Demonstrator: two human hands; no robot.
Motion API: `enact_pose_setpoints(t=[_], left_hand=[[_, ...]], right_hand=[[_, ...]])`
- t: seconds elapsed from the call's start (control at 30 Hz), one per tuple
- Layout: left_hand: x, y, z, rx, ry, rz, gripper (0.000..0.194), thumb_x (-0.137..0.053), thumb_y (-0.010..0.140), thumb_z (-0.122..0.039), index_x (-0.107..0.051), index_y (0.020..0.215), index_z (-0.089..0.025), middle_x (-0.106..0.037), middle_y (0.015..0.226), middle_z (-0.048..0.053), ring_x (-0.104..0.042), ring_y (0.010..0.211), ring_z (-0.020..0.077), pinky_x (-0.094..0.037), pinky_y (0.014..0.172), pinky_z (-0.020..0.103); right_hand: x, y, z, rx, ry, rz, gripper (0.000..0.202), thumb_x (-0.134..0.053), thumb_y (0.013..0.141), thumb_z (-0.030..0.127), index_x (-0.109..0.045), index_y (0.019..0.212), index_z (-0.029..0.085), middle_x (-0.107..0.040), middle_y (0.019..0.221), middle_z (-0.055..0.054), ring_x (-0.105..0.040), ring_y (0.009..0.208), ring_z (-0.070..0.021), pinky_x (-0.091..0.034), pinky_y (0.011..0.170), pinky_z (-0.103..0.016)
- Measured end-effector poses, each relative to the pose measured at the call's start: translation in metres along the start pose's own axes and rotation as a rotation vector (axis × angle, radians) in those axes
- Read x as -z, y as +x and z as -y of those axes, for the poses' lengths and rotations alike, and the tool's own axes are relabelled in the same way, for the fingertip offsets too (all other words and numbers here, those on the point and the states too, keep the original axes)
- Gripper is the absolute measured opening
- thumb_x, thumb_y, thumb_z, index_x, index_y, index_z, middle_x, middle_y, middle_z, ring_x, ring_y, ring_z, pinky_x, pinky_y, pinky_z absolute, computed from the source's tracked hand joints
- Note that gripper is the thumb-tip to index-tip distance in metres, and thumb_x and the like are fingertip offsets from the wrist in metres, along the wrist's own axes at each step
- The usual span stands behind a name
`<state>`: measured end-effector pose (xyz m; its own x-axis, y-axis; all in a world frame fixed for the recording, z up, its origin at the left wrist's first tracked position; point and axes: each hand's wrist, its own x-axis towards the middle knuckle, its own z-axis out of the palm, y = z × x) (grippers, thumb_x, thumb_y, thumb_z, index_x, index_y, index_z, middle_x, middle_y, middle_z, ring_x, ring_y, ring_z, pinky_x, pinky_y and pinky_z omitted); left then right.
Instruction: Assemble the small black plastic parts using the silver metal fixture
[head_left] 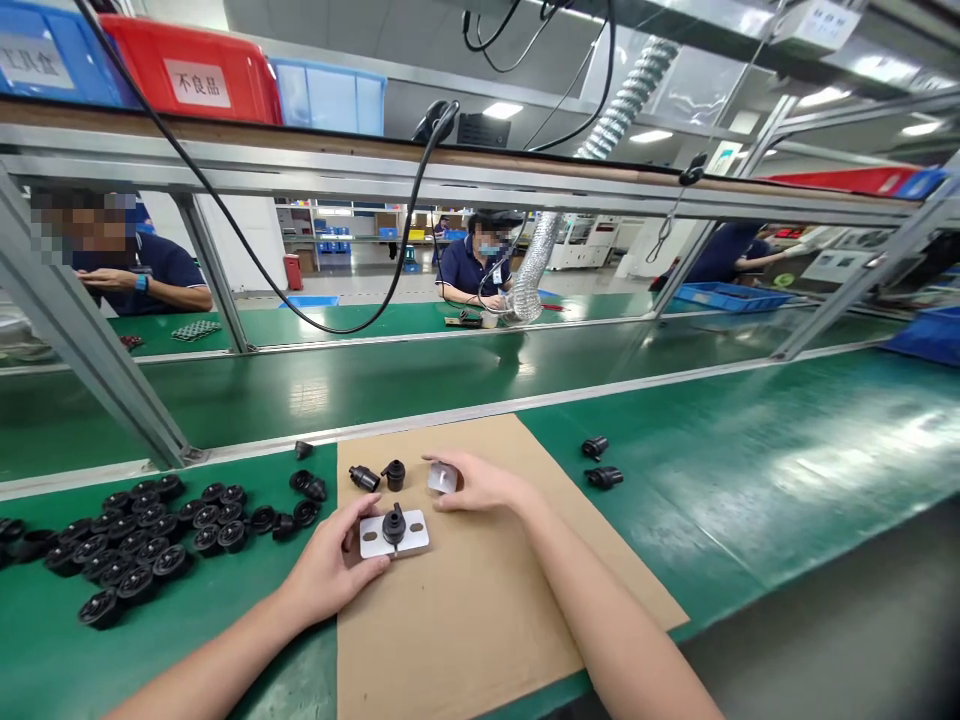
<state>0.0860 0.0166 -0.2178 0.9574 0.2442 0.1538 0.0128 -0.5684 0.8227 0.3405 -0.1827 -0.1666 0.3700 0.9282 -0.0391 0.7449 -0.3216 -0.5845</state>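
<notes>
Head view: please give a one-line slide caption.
Left hand steadies a metal plate on cardboard; right hand touches a small metal block.

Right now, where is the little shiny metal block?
In the head view, the small silver metal block sits under the right hand fingertips on the brown cardboard sheet, right of two small black plastic fittings.

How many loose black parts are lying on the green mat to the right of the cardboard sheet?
2: one black part near the cardboard sheet, a second black part just below it. None look hidden there.
</notes>
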Motion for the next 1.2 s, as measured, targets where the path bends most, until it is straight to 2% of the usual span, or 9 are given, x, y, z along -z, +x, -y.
enact_pose_setpoints(t=[0.1, 0.23, 0.4, 0.5, 0.77, 0.87, 1.03, 1.13, 1.2], left_hand=[[-0.001, -0.001, 0.0, -0.007, 0.017, -0.003, 0.071, -0.075, 0.086, -0.031, -0.046, 0.151, -0.027, -0.065, 0.13, 0.008, -0.059, 0.095, 0.0224, -0.048, 0.082, 0.034], [0.0, -0.001, 0.001, -0.02, -0.007, 0.014, 0.071, -0.075, 0.085, -0.029, -0.047, 0.15, -0.027, -0.064, 0.132, 0.007, -0.059, 0.098, 0.0227, -0.048, 0.083, 0.034], [-0.001, -0.001, 0.001, -0.038, -0.022, 0.012, 0.07, -0.074, 0.084, -0.026, -0.048, 0.149, -0.026, -0.064, 0.133, 0.007, -0.06, 0.1, 0.0232, -0.049, 0.084, 0.034], [-0.003, -0.001, 0.001, -0.046, -0.029, -0.005, 0.072, -0.074, 0.082, -0.023, -0.048, 0.149, -0.025, -0.064, 0.133, 0.009, -0.061, 0.104, 0.0248, -0.05, 0.088, 0.036], [-0.003, -0.001, -0.002, -0.102, -0.047, -0.023, 0.071, -0.077, 0.079, -0.02, -0.05, 0.145, -0.025, -0.062, 0.139, 0.009, -0.06, 0.121, 0.0291, -0.047, 0.106, 0.041], [-0.003, 0.0, -0.004, -0.109, -0.062, -0.025, 0.07, -0.076, 0.079, -0.018, -0.052, 0.143, -0.026, -0.064, 0.137, 0.008, -0.061, 0.119, 0.0287, -0.048, 0.107, 0.041], [-0.007, 0.0, 0.002, -0.11, -0.117, -0.028, 0.075, -0.076, 0.079, -0.017, -0.049, 0.148, -0.028, -0.062, 0.14, 0.009, -0.06, 0.125, 0.0294, -0.049, 0.108, 0.042], [-0.009, -0.001, 0.006, -0.091, -0.133, -0.041, 0.079, -0.077, 0.08, -0.022, -0.044, 0.152, -0.026, -0.061, 0.139, 0.011, -0.06, 0.123, 0.0303, -0.05, 0.105, 0.043], [-0.009, -0.001, 0.006, -0.093, -0.13, -0.038, 0.08, -0.077, 0.083, -0.026, -0.041, 0.154, -0.026, -0.062, 0.136, 0.012, -0.062, 0.118, 0.0296, -0.052, 0.101, 0.042]], right_hand=[[0.001, -0.003, 0.006, -0.053, -0.047, 0.065, 0.091, -0.09, 0.063, 0.052, -0.058, 0.146, 0.031, -0.065, 0.135, -0.009, -0.063, 0.117, -0.0324, -0.05, 0.092, -0.038], [0.008, -0.008, 0.006, -0.128, -0.076, 0.12, 0.064, -0.091, 0.059, 0.045, -0.071, 0.116, 0.023, -0.069, 0.104, -0.005, -0.064, 0.088, -0.0233, -0.043, 0.067, -0.029], [0.009, -0.006, 0.016, -0.073, -0.042, 0.024, 0.045, -0.088, 0.064, 0.046, -0.066, 0.091, 0.018, -0.063, 0.091, -0.003, -0.056, 0.079, -0.0188, -0.038, 0.065, -0.028], [0.0, -0.005, 0.036, 0.019, 0.025, -0.051, 0.043, -0.083, 0.073, 0.048, -0.062, 0.096, 0.019, -0.062, 0.096, -0.001, -0.055, 0.085, -0.0171, -0.041, 0.071, -0.027], [-0.039, -0.011, 0.08, 0.226, 0.136, -0.105, 0.045, -0.091, 0.066, 0.036, -0.061, 0.097, 0.021, -0.059, 0.092, 0.002, -0.052, 0.078, -0.0144, -0.038, 0.067, -0.026], [-0.039, -0.01, 0.082, 0.27, 0.104, -0.109, 0.042, -0.09, 0.069, 0.033, -0.062, 0.1, 0.021, -0.059, 0.093, 0.001, -0.054, 0.079, -0.0146, -0.039, 0.068, -0.026], [-0.034, -0.013, 0.083, 0.334, 0.073, -0.004, 0.057, -0.085, 0.08, 0.032, -0.062, 0.132, 0.03, -0.061, 0.111, -0.002, -0.059, 0.095, -0.0189, -0.045, 0.08, -0.029], [-0.032, -0.016, 0.085, 0.302, -0.017, -0.001, 0.053, -0.083, 0.082, 0.035, -0.063, 0.131, 0.027, -0.063, 0.109, -0.004, -0.06, 0.095, -0.0219, -0.048, 0.082, -0.032], [-0.032, -0.017, 0.087, 0.302, -0.047, -0.03, 0.067, -0.085, 0.079, 0.039, -0.058, 0.139, 0.026, -0.063, 0.12, -0.008, -0.061, 0.106, -0.0262, -0.05, 0.09, -0.037]])
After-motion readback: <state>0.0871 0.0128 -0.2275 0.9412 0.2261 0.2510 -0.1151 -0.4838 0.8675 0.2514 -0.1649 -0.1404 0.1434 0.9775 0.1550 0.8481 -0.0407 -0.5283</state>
